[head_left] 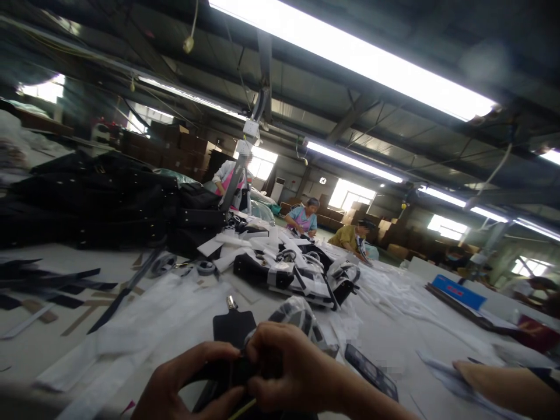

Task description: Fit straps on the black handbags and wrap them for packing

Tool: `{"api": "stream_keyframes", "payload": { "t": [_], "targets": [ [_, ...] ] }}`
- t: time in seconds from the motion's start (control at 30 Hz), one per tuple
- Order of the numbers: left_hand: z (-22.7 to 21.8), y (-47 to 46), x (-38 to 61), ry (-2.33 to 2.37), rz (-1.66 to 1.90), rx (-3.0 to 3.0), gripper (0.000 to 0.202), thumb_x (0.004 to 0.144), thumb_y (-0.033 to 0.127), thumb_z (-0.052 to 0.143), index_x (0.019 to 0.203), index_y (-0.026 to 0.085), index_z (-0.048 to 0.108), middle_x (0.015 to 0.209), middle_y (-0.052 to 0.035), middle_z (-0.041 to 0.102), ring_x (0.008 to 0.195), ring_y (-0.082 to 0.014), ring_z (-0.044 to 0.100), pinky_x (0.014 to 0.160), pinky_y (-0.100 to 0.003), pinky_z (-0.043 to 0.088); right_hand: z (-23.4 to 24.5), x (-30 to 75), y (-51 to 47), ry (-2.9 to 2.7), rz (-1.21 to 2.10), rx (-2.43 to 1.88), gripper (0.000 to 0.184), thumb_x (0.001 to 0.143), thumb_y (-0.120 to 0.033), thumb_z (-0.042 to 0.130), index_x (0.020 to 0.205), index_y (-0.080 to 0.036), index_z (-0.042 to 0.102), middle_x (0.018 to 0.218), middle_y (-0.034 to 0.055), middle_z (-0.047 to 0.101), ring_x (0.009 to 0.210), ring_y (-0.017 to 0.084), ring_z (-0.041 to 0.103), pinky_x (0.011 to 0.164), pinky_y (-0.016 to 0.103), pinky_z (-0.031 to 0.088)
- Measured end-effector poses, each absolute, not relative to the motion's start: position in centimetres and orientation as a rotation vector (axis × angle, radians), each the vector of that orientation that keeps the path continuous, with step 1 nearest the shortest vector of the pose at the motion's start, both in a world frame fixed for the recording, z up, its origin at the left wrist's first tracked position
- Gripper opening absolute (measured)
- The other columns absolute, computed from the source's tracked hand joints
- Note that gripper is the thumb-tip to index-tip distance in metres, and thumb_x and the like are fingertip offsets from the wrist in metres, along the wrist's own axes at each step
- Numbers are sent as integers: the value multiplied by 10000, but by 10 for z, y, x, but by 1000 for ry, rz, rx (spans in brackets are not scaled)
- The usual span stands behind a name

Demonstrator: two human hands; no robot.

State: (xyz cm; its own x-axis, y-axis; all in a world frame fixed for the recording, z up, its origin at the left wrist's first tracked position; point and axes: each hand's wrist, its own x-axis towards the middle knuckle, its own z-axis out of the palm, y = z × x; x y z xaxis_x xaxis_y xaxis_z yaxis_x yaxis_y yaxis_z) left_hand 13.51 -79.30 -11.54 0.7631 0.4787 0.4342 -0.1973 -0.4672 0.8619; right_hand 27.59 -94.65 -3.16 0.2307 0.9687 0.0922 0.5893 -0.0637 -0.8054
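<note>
Low in the view, my left hand (188, 379) and my right hand (284, 370) meet over a dark item, both with fingers pinched on it. Its kind is hard to make out, because my fingers and shadow cover most of it. Just beyond my fingers is a flat black piece (234, 325) with a small metal clip at its top; whether it joins the held item I cannot tell. Clear plastic wrap with a dark and white strap (301, 318) lies behind my right hand. To its right a dark phone-like device (371, 370) rests on the white table (420, 326).
Black bags (87, 198) are piled at the left, with dark strips (52, 286) before them. A heap of white padding and black straps (284, 262) stands ahead. At the right are a blue box (457, 291) and another person's forearm (503, 385). Several people work farther back.
</note>
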Motion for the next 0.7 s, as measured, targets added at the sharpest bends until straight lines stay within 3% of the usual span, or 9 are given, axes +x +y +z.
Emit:
{"api": "stream_keyframes", "payload": {
  "t": [0.1, 0.17, 0.23, 0.3, 0.37, 0.43, 0.57, 0.63, 0.7],
  "targets": [
    [-115, -790, 134, 275, 696, 1772, 206, 744, 392, 780, 893, 254, 750, 892, 1, 802, 885, -250, 756, 794, -246, 612, -40, 275, -948, -1082, 891, -1433, 367, 775, -448, 738, 844, -203, 473, 776, -37, 486, 660, 88, 446, 604, 186, 362],
    [-114, -789, 134, 277, 657, 1706, 193, 737, 360, 767, 884, 238, 736, 882, -7, 788, 893, -253, 742, 813, -267, 601, -35, 273, -948, -1072, 887, -1382, 446, 754, -535, 765, 893, -199, 507, 885, -2, 536, 753, 118, 506, 683, 215, 414],
    [-111, -790, 134, 239, 614, 1705, 191, 725, 317, 766, 893, 236, 728, 872, -3, 782, 887, -248, 737, 805, -264, 594, -23, 272, -949, -1246, 726, -1564, 454, 702, -489, 828, 955, -199, 586, 957, 17, 589, 830, 154, 546, 733, 240, 441],
    [-106, -793, 133, 225, 619, 1726, 159, 725, 285, 750, 877, 245, 722, 867, 8, 780, 876, -236, 733, 803, -251, 584, -13, 270, -950, -1456, 396, -1814, 323, 710, -336, 831, 940, -209, 643, 916, 7, 632, 788, 153, 565, 690, 233, 430],
    [-101, -796, 132, 249, 678, 1736, 125, 717, 282, 741, 836, 253, 715, 851, 20, 776, 868, -226, 727, 829, -247, 573, -9, 268, -951, -1526, 51, -1957, 122, 766, -195, 729, 854, -206, 646, 786, -10, 635, 679, 136, 566, 619, 230, 409],
    [-99, -799, 130, 285, 729, 1727, 97, 720, 307, 733, 795, 257, 699, 825, 29, 766, 846, -218, 724, 828, -243, 571, -12, 266, -952, -1432, -20, -1968, 83, 827, -174, 623, 900, -209, 643, 702, -11, 638, 614, 143, 604, 591, 239, 442],
    [-109, -798, 132, 326, 709, 1708, 206, 749, 337, 719, 941, 267, 692, 925, 17, 764, 853, -222, 731, 761, -232, 587, -26, 265, -949, -897, 445, -1765, 478, 906, -559, 571, 1217, -197, 559, 618, -11, 653, 552, 213, 707, 516, 288, 556],
    [-115, -796, 134, 316, 686, 1710, 342, 766, 352, 711, 1099, 276, 687, 1014, -3, 762, 932, -241, 728, 798, -243, 589, -31, 266, -947, -706, 567, -1637, 652, 823, -706, 611, 1193, -172, 561, 652, 7, 667, 567, 230, 725, 507, 301, 577],
    [-115, -794, 137, 242, 632, 1697, 336, 802, 369, 680, 1122, 269, 697, 1027, -18, 757, 962, -250, 722, 806, -251, 587, -32, 267, -946, -649, 620, -1576, 702, 755, -723, 687, 1159, -160, 572, 721, 35, 701, 596, 235, 737, 521, 302, 589]
  ]
}}
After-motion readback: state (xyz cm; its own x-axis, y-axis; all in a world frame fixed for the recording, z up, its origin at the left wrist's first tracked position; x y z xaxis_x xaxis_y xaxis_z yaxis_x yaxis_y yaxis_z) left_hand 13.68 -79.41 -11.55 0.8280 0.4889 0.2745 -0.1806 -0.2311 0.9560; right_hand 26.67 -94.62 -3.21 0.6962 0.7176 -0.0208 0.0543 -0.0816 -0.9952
